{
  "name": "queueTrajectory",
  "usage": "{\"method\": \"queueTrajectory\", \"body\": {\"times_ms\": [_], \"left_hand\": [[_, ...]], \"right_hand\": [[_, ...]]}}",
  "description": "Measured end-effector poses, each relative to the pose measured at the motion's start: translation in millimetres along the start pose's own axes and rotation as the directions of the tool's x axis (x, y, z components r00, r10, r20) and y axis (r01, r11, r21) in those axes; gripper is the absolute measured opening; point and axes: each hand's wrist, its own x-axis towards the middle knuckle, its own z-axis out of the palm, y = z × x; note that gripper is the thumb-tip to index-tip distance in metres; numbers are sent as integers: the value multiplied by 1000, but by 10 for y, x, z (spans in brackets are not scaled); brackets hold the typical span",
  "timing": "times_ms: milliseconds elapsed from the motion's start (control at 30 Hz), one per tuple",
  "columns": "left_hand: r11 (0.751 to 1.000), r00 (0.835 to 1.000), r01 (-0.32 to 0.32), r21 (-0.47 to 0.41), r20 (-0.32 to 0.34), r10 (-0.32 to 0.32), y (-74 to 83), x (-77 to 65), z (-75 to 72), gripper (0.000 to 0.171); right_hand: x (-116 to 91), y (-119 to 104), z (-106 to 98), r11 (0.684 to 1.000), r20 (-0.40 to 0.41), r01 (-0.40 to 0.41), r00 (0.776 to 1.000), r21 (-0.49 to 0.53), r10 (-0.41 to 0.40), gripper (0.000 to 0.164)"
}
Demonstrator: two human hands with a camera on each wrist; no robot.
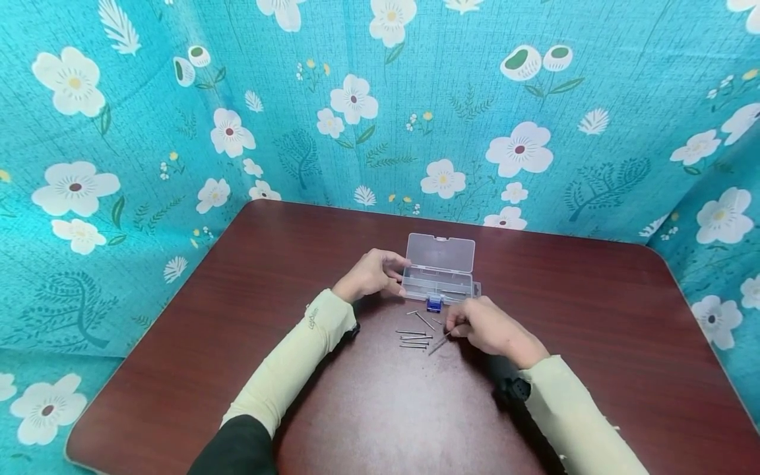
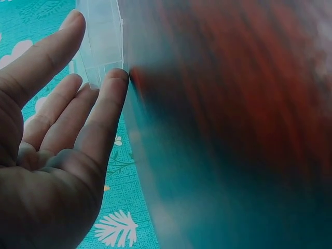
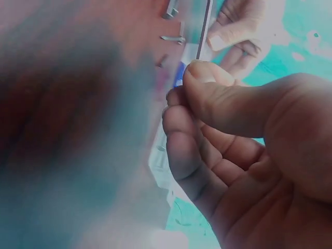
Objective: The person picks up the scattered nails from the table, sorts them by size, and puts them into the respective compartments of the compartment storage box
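A clear plastic case (image 1: 436, 287) with a blue latch (image 1: 435, 304) stands on the table, its lid (image 1: 441, 252) raised. Several slim metal pieces (image 1: 454, 292) lie inside its right part. My left hand (image 1: 369, 274) is at the case's left end, its fingertips against or very close to it; in the left wrist view the fingers (image 2: 101, 122) are extended. In front of the case, my right hand (image 1: 489, 330) pinches a thin metal nail (image 3: 205, 28) between thumb and fingers, the nail slanting toward the tabletop. Beside it lie several loose nails (image 1: 413, 338).
The dark red-brown table (image 1: 594, 369) has rounded corners. A blue flowered cloth (image 1: 356, 158) hangs behind it and at both sides. A short nail (image 1: 436, 321) lies between the latch and the right hand.
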Motion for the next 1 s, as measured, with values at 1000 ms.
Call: {"method": "queueTrajectory", "body": {"times_ms": [1000], "left_hand": [[1000,1000,12,2,-9,-12,2,4,0,64]], "right_hand": [[425,210,-322,967,-214,-203,949,151,233,13]]}}
